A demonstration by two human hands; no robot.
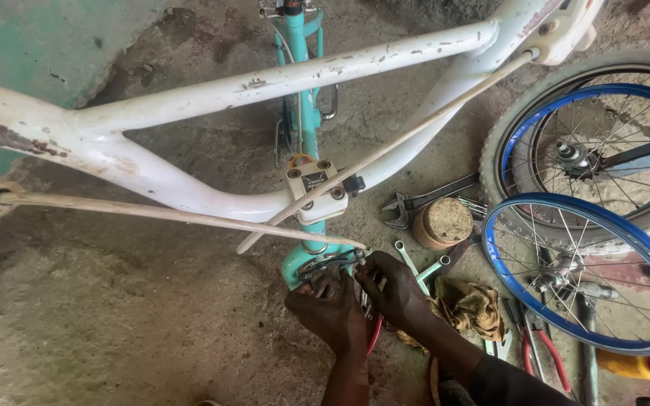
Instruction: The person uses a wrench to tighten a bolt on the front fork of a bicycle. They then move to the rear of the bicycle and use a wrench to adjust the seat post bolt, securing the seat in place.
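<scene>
Teal bicycle fork [304,259] pokes under the white frame [189,98]; left hand [329,308] and right hand [394,289] both pinch the brake caliper [332,263] at its crown, above the concrete floor [114,316].

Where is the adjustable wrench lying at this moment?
In the head view, the adjustable wrench lies on the concrete floor right of centre, just above the round tin, between the white bike frame and the blue-rimmed wheel.
</scene>
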